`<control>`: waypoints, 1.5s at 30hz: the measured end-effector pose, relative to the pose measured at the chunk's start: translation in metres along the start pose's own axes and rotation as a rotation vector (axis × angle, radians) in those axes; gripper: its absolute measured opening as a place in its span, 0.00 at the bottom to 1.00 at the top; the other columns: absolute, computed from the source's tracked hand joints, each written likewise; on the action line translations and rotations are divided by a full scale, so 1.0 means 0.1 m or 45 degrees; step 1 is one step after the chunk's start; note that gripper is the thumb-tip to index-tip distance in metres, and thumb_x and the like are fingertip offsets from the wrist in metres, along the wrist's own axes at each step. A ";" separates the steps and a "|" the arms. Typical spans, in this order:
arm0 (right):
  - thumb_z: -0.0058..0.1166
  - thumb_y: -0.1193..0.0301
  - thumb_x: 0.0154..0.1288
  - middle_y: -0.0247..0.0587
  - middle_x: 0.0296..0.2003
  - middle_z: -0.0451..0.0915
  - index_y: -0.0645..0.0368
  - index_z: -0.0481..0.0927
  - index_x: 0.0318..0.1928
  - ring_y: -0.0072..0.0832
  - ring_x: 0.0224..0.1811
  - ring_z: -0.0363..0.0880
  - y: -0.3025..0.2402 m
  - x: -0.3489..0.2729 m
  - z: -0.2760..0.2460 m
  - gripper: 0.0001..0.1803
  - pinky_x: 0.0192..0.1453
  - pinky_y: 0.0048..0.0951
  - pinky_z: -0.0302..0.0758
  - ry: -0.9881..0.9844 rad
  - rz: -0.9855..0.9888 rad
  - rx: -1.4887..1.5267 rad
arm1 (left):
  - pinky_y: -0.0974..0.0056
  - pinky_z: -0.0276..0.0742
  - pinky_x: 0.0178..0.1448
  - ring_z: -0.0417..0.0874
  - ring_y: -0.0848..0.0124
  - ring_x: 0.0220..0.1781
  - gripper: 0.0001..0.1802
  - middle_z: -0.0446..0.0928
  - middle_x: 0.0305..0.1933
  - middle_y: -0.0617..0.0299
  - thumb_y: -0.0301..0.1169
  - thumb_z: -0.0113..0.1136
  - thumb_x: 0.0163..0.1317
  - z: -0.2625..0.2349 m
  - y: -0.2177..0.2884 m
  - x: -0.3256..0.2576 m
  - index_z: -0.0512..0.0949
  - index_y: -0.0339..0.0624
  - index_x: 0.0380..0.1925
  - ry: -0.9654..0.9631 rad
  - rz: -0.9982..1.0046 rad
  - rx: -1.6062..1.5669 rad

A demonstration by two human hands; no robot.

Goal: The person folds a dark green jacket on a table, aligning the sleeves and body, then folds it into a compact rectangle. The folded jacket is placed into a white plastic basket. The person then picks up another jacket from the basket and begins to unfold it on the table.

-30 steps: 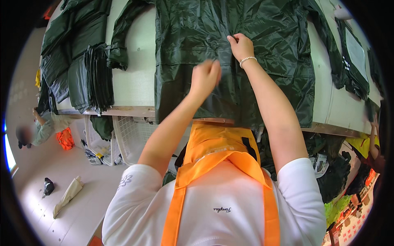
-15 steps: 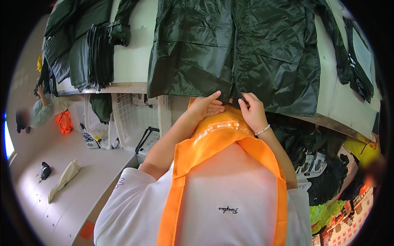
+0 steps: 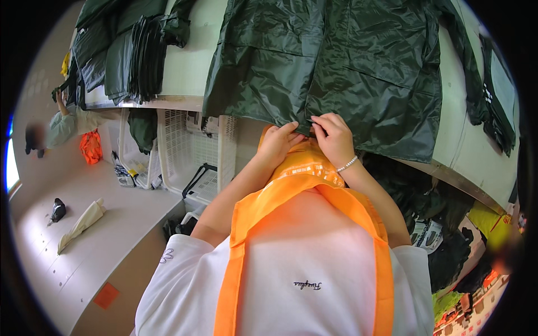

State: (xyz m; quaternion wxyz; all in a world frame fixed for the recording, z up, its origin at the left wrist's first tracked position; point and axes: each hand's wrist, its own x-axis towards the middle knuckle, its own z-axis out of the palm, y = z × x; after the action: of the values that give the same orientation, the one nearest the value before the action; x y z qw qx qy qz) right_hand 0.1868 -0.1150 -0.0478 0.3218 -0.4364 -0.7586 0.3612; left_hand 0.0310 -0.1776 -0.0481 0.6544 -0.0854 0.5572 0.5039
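Note:
A dark green, shiny raincoat (image 3: 258, 78) lies spread on the table, its bottom edge hanging a little over the near side. At the middle of that edge, where the front seam ends, both of my hands are closed on it. My left hand (image 3: 279, 143) pinches the hem just left of the seam. Close beside it, my right hand (image 3: 334, 140) grips the front edge at the corner between thumb and fingers. A beaded bracelet is on my right wrist. Whether anything small is between the fingertips cannot be made out.
Folded dark green garments (image 3: 143, 59) are stacked on the table (image 3: 188, 73) at the left. White plastic baskets (image 3: 188, 148) stand below its edge. Another person's arm (image 3: 61, 129) is at far left. Dark garments (image 3: 428, 190) lie below the table at right.
My right hand has turned inward and drawn nearer the seam, its fingers now folded in. The raincoat's lower front edge has shifted slightly left and up. My left hand stays at the hem.

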 end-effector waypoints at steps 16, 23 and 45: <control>0.52 0.76 0.62 0.41 0.37 0.80 0.62 0.79 0.48 0.24 0.37 0.79 0.38 0.01 -0.39 0.14 0.40 0.22 0.75 -0.369 0.218 0.655 | 0.63 0.79 0.45 0.82 0.63 0.39 0.07 0.79 0.39 0.54 0.22 0.57 0.61 0.05 -0.23 0.11 0.76 0.34 0.39 0.099 0.029 0.228; 0.69 0.65 0.44 0.60 0.60 0.60 0.52 0.63 0.60 0.54 0.63 0.57 2.06 1.02 -3.25 0.41 0.64 0.51 0.57 1.009 0.628 -0.774 | 0.63 0.81 0.41 0.83 0.63 0.35 0.11 0.79 0.39 0.55 0.21 0.57 0.59 0.03 -0.34 0.08 0.73 0.32 0.42 0.299 0.142 0.325; 0.48 0.67 0.60 0.51 0.42 0.80 0.50 0.80 0.48 0.50 0.46 0.78 3.82 1.00 -4.48 0.15 0.47 0.46 0.74 0.313 0.898 -1.204 | 0.70 0.77 0.41 0.79 0.74 0.34 0.17 0.79 0.41 0.63 0.32 0.64 0.59 0.01 -0.47 0.00 0.76 0.36 0.46 0.504 0.093 0.829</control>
State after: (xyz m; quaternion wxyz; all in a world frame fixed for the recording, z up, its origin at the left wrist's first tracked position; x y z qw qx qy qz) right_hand 0.6691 0.2312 -0.1091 0.0391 -0.7961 -0.6037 0.0163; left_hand 0.0676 -0.1996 -0.0686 0.5085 0.0512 0.8065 0.2973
